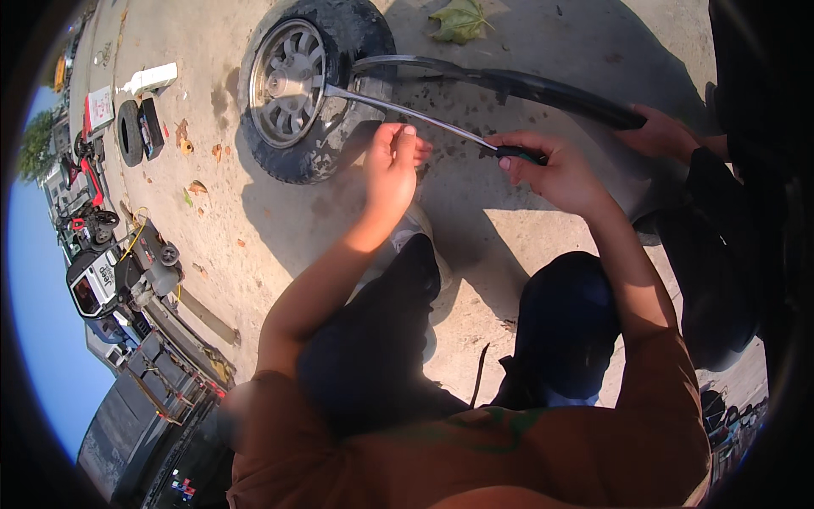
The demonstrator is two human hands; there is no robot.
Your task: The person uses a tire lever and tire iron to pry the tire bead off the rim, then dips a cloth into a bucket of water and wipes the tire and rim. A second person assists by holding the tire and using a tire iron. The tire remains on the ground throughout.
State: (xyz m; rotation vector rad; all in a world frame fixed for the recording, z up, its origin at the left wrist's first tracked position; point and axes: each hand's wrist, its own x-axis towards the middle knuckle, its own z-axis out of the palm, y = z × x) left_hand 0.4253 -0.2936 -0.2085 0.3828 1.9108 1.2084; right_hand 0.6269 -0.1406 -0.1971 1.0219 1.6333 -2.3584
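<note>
My right hand [551, 170] grips the black handle of a long screwdriver-like tool [424, 116]. Its metal shaft runs left to the rim [287, 83] of a small wheel with a worn black tyre [360, 38]. The shaft's end meets the rim's right edge; the exact contact is unclear. Just below the shaft, my left hand [394, 165] is loosely closed, with nothing visible in its fingers. A black rubber strip or tube [526, 87] curves from the tyre to the right, where another person's hand [657, 134] holds it.
The other person's dark-clothed leg [708, 254] stands at the right. A green leaf [460, 20] lies beyond the wheel. At far left are a white bottle [151, 79], a loose tyre [130, 133], a black box [152, 127] and a white toy car [95, 284]. My knees are below my hands.
</note>
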